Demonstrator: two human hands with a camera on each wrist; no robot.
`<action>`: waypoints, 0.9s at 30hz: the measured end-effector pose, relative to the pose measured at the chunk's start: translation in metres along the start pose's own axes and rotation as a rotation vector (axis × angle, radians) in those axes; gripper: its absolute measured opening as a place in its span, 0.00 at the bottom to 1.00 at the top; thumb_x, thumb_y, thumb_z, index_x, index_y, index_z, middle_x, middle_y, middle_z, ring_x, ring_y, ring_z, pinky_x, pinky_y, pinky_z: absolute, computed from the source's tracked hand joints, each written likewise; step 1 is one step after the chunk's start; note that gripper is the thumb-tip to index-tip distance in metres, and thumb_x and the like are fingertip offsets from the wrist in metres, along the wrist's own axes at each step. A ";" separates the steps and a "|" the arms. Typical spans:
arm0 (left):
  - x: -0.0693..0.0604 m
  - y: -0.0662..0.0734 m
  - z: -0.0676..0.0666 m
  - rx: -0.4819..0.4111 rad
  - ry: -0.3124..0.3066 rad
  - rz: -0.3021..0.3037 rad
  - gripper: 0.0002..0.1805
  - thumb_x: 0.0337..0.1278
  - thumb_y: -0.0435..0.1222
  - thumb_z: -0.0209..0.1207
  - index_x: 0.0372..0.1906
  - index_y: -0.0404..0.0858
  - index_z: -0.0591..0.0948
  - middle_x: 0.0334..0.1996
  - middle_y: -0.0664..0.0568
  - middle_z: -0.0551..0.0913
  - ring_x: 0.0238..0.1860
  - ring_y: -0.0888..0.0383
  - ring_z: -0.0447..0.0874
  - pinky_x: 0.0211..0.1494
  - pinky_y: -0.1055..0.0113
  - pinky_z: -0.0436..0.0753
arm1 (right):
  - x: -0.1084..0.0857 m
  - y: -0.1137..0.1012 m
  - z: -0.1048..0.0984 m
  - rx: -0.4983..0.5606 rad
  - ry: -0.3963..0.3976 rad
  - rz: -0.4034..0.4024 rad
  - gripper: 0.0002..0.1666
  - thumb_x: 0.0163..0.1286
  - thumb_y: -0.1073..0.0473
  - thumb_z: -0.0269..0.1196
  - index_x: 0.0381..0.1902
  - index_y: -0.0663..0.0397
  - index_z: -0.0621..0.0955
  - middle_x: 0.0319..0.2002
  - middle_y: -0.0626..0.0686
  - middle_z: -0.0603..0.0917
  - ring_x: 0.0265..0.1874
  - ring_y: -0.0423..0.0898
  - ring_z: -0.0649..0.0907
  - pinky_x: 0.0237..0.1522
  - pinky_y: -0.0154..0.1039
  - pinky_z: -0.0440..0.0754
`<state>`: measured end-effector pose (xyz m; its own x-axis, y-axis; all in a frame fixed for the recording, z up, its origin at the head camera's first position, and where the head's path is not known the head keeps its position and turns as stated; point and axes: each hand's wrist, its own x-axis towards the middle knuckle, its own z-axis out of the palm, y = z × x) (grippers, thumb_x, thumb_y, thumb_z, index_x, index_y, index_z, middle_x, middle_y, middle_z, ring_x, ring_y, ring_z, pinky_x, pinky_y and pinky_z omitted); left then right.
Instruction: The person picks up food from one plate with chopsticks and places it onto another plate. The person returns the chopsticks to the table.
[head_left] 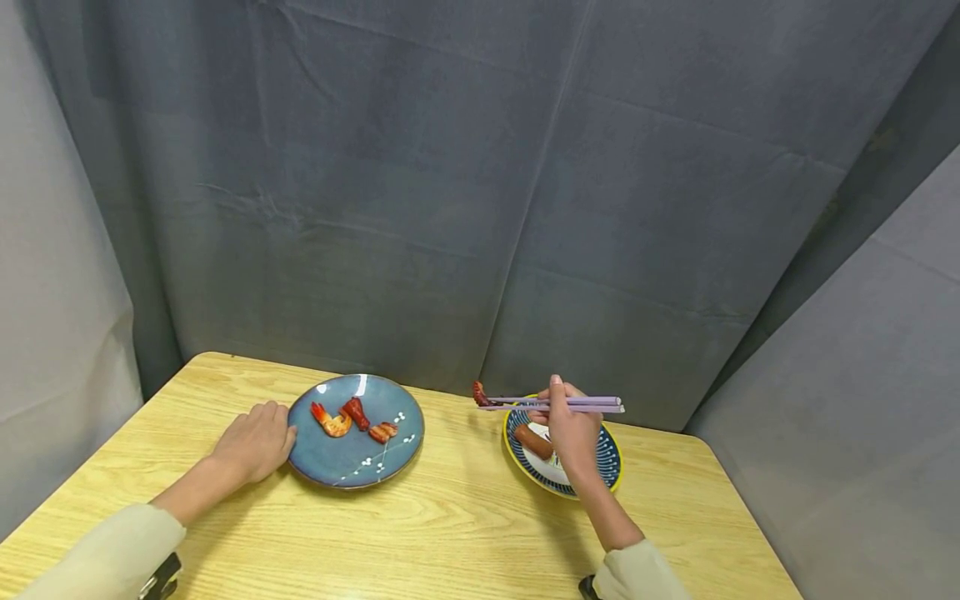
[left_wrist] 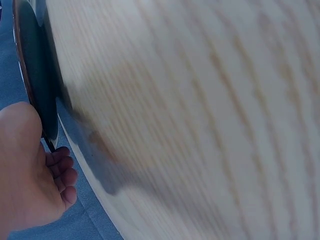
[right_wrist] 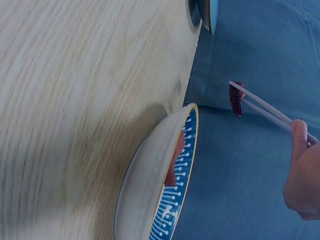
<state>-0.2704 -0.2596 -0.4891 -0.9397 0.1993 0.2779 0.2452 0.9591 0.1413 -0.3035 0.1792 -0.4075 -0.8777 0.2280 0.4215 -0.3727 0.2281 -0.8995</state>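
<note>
Blue glaze, with a thin dark rim and a spray of white blossoms, covers the plate (head_left: 322, 462), and I take my bearings from it. At the plate's left edge the person's left hand (head_left: 255, 439) has hold of the rim: from the wrist camera I can see the thumb on one side of it and the fingers curled together beneath. On the plate lie three pieces of food: an orange-red shrimp (head_left: 335, 425) towards its left, a glossy red drumstick-like piece (head_left: 357, 412) near its middle, just beside the shrimp, and a small browned slice (head_left: 383, 432) towards its right.

Well to the right of the plate, the right hand (head_left: 576, 437) grips a pair of lilac chopsticks (head_left: 600, 402), fingers bunched round them and one digit laid along the sticks; how the other fingers sit I can't tell from here. The tips, pointing towards the plate, pinch a dark red, curled morsel (head_left: 478, 393) in mid-air, to the plate's right. Under that hand, apart from the plate on its right, stands a yellow-rimmed bowl (head_left: 609, 458) patterned in blue and white, holding a brown sausage (head_left: 533, 442). Behind the plate hangs a grey curtain (head_left: 375, 208); beneath it spreads a pale wood-grain table (head_left: 450, 525)
</note>
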 end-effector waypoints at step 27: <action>0.000 -0.002 0.003 0.007 0.023 0.003 0.12 0.67 0.37 0.55 0.35 0.30 0.72 0.28 0.45 0.69 0.34 0.43 0.73 0.35 0.48 0.73 | -0.001 -0.007 -0.048 -0.080 0.083 0.083 0.24 0.79 0.60 0.53 0.33 0.80 0.80 0.29 0.73 0.83 0.20 0.47 0.87 0.26 0.39 0.84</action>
<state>-0.2712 -0.2610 -0.4923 -0.9332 0.1977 0.3000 0.2463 0.9600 0.1334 -0.2850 0.2227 -0.3961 -0.8752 0.3261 0.3573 -0.2721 0.2789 -0.9210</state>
